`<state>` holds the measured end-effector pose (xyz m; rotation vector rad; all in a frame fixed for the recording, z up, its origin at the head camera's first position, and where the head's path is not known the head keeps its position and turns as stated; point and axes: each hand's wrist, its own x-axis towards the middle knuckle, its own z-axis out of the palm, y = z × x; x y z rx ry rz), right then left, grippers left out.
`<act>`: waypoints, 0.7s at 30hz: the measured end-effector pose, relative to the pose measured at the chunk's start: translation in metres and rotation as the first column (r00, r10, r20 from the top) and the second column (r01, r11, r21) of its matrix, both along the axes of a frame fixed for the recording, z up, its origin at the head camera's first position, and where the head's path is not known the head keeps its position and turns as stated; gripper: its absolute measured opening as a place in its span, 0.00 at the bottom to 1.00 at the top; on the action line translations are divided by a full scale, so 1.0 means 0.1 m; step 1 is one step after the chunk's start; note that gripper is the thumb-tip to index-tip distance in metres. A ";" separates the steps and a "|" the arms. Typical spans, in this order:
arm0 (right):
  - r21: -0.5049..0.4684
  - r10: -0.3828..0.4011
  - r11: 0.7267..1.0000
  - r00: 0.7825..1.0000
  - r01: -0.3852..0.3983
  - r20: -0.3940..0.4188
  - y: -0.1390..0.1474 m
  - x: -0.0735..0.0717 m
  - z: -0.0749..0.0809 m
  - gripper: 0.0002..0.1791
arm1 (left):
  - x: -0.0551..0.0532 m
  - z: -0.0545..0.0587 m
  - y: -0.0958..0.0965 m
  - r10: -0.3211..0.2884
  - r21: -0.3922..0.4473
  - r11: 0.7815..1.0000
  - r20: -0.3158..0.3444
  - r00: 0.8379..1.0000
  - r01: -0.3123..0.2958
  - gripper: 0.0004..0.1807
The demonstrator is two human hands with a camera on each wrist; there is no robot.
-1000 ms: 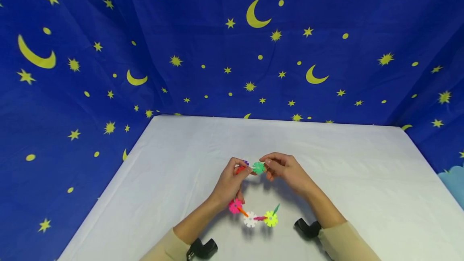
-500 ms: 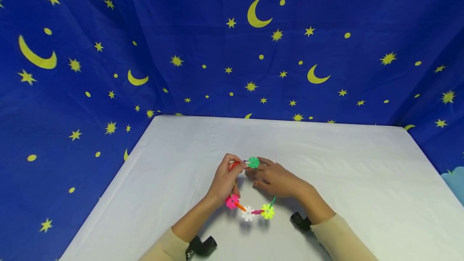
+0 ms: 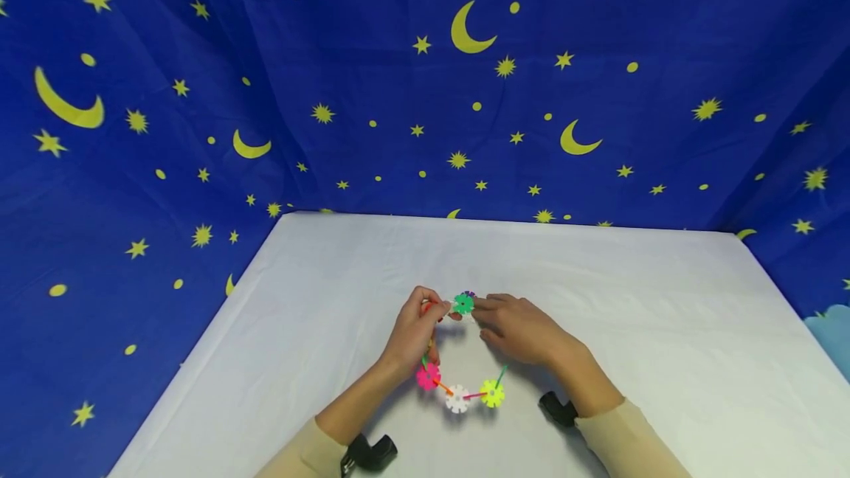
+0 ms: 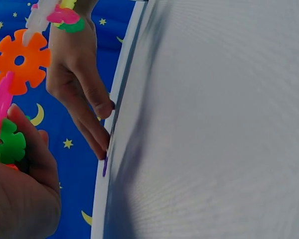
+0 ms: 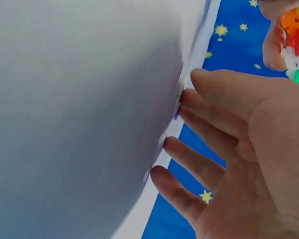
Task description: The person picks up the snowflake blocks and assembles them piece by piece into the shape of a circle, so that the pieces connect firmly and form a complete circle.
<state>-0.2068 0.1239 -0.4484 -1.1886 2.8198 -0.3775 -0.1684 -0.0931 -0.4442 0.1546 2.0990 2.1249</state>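
My left hand [image 3: 408, 338] grips a curved chain of linked snowflake discs above the table. From it hang a pink disc [image 3: 428, 376], a white disc [image 3: 457, 398] and a yellow disc [image 3: 493, 394], with a thin green disc edge-on at the end. A green disc [image 3: 463, 304] sticks out past the left fingertips. An orange disc [image 4: 35, 55] of the chain shows large in the left wrist view. My right hand [image 3: 524, 330] reaches down with fingers extended and spread, fingertips at the tabletop beside a loose purple disc [image 4: 105, 167], mostly hidden in the right wrist view.
A white cloth [image 3: 319, 293] covers the table. Blue fabric [image 3: 372, 80] with yellow stars and moons hangs around the back and sides. Black wrist camera mounts [image 3: 372, 454] sit by both sleeves, low over the table.
My right hand has let go of the chain near the green disc and lowered to the table, fingers spreading by the purple disc. My left hand keeps its grip, shifted slightly left.
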 end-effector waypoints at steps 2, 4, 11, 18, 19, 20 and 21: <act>-0.037 -0.019 0.999 0.999 0.018 -0.031 0.01 -0.01 -0.01 0.16 | 0.00 0.00 0.00 0.000 0.000 1.000 0.002 1.000 0.000 0.19; -0.079 -0.054 0.996 0.997 0.050 -0.056 0.02 -0.02 -0.02 0.10 | 0.00 -0.01 0.01 0.005 0.006 1.000 0.010 1.000 -0.005 0.21; -0.122 -0.164 0.980 0.984 0.155 -0.072 0.02 -0.04 -0.06 0.11 | -0.01 -0.05 0.03 0.014 0.006 1.000 0.045 0.999 -0.015 0.20; -0.120 -0.186 0.975 0.982 0.185 -0.001 0.03 -0.06 -0.05 0.12 | -0.02 -0.06 0.03 -0.021 -0.020 1.000 0.041 0.999 0.021 0.18; -0.129 -0.192 0.973 0.981 0.193 0.022 0.02 -0.06 -0.05 0.12 | -0.02 -0.07 0.03 -0.027 -0.026 0.999 0.041 0.999 0.028 0.18; -0.139 -0.199 0.969 0.979 0.203 0.045 0.02 -0.06 -0.05 0.13 | -0.03 -0.07 0.03 -0.033 -0.029 0.999 0.041 0.999 0.034 0.18; -0.152 -0.204 0.965 0.977 0.212 0.067 0.02 -0.06 -0.05 0.14 | -0.03 -0.07 0.03 -0.038 -0.029 0.999 0.039 0.998 0.039 0.18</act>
